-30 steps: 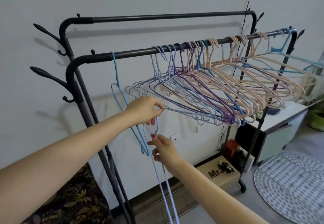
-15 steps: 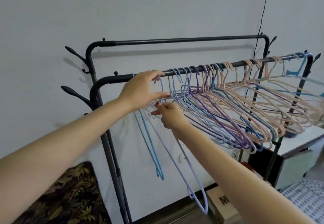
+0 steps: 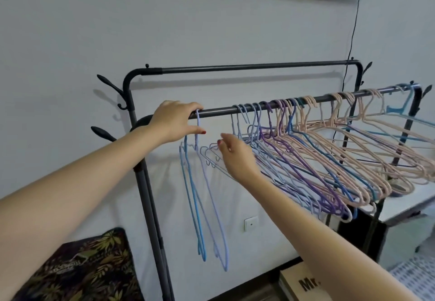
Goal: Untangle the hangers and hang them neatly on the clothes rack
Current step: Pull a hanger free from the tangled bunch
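I am at the left part of the front bar [image 3: 219, 111] of the clothes rack [image 3: 137, 159]. My left hand [image 3: 175, 121] is up on the bar, in the middle left of the frame. Its fingers [image 3: 197, 131] curl around the hook of a pale purple hanger [image 3: 213, 206] and pinch it right where it sits on the bar. That hanger now hangs straight down. Just beside it, on its left, a blue hanger [image 3: 193, 206] hangs straight down too. So two hangers look done and neat.

My right hand [image 3: 235, 157] is lower, near the middle of the frame. Its fingers [image 3: 222, 141] are a little spread and hold nothing. They reach toward the big bunch of hangers [image 3: 329, 159], close to its left end.

A lot is left, I think. The bunch fills the right side of the frame. Purple, blue and pink hangers lean sideways and cross over each other. Their hooks are on the bar, but they are crowded and messy.

Half a second ago both my hands were up by the bar, and the purple hanger swung out at a slant. Now it hangs straight, and my right hand has let go and moved down toward the bunch. The view has also tipped up a bit.
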